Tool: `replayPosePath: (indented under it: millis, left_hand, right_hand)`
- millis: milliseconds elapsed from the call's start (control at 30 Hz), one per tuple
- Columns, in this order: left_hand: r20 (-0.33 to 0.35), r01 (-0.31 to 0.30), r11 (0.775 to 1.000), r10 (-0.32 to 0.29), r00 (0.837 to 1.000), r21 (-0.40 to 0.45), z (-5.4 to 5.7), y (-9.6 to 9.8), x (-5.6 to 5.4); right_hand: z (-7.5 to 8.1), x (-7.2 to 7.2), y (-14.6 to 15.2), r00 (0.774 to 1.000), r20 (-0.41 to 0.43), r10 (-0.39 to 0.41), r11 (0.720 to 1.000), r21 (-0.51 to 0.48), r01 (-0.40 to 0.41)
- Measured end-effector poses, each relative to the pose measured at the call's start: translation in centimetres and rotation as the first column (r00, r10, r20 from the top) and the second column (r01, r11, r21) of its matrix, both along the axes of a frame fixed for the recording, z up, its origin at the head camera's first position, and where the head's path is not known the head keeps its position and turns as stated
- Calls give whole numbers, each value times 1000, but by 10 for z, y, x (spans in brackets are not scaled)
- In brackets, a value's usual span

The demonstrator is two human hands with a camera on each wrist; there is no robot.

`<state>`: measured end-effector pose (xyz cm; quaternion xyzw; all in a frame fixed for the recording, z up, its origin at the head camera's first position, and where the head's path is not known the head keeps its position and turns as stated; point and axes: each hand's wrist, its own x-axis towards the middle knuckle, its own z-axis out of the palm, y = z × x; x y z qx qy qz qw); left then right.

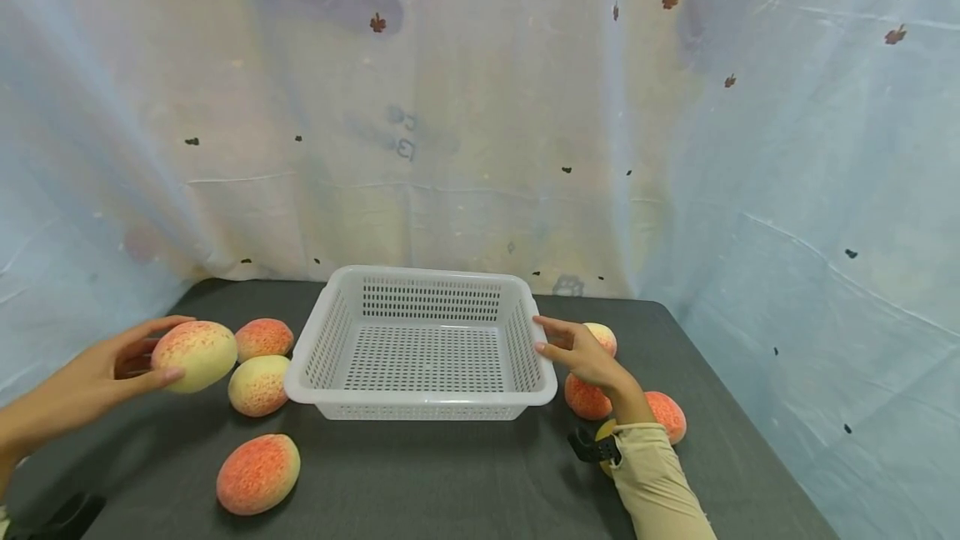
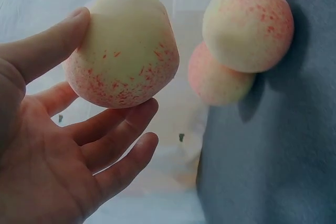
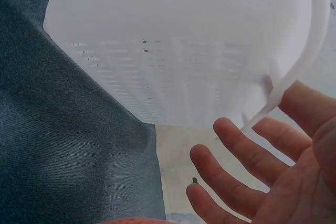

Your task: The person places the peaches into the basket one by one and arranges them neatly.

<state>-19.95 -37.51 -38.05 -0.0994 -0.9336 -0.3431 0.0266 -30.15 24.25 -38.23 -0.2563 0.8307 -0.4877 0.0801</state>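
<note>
My left hand holds a yellow peach with red speckles, raised above the table's left side. In the left wrist view, the thumb lies on one side of that peach and fingertips touch the other. A white perforated plastic basket stands upright mid-table with nothing in it. At its right rim is my right hand. Seen from the right wrist, the thumb hooks over the rim, its tip hidden, and the other fingers spread below, loosely bent.
Left of the basket lie a reddish peach, a yellow speckled peach and a red-orange peach nearer the front. Several more peaches lie around the right forearm, partly covered. Plastic sheeting hangs behind the dark table.
</note>
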Motion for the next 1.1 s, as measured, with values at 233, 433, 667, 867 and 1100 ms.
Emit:
replayPosePath:
  millis: [233,433,667,867,1100]
  left_hand:
    - [-18,63,997,-62,998,33,14,17,-9]
    - [-49,124,991,-121,991,44,25,28,-18]
    - [-76,169,984,-164,983,60,32,39,-26]
    - [-95,165,985,-161,982,42,37,50,-33]
    - [-93,167,985,-164,982,29,43,61,-42]
  right_hand:
    - [-1,0,0,1000,0,7,1000,-2,-7]
    - [0,2,-1,1000,0,5,1000,-6,-5]
    - [2,2,-2,1000,-11,-4,1000,3,4]
    - [4,4,-2,1000,-15,12,1000,1,-12]
    - [4,3,-2,1000,-20,20,1000,1,-20]
